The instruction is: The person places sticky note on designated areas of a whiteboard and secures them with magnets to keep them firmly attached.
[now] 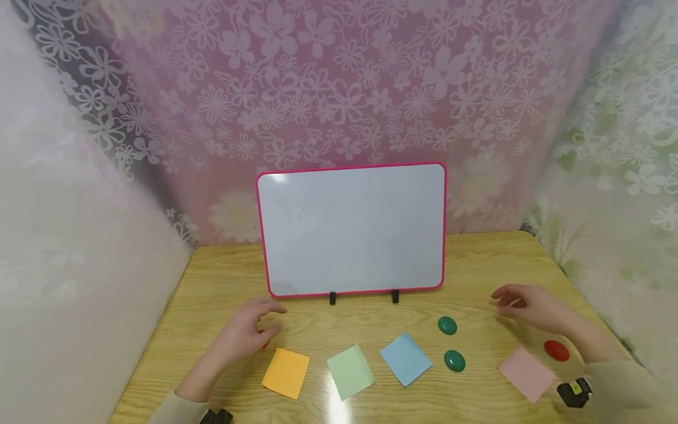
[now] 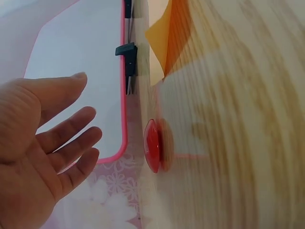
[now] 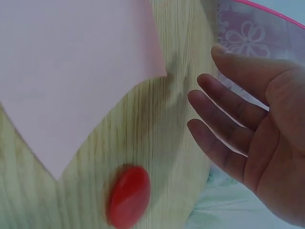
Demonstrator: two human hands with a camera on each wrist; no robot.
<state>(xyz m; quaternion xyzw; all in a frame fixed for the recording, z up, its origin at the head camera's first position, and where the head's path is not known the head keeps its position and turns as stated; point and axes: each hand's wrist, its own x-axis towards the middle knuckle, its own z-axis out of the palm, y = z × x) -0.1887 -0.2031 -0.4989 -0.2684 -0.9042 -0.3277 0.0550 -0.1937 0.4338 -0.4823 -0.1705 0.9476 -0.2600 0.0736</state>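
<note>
My left hand hovers over the table's left side with relaxed, slightly bent fingers and nothing in them. Just beyond it in the left wrist view lies a red oval magnet-like disc, mostly hidden by the hand in the head view. An orange sticky note lies to the right of that hand. Above the table's right side, my right hand is also loosely bent and holds nothing. Near it lie a pink sticky note and another red disc. Two green discs sit left of the pink note.
A whiteboard with a pink frame stands upright at the back on black feet. A green note and a blue note lie at the front middle. Floral curtains surround the wooden table.
</note>
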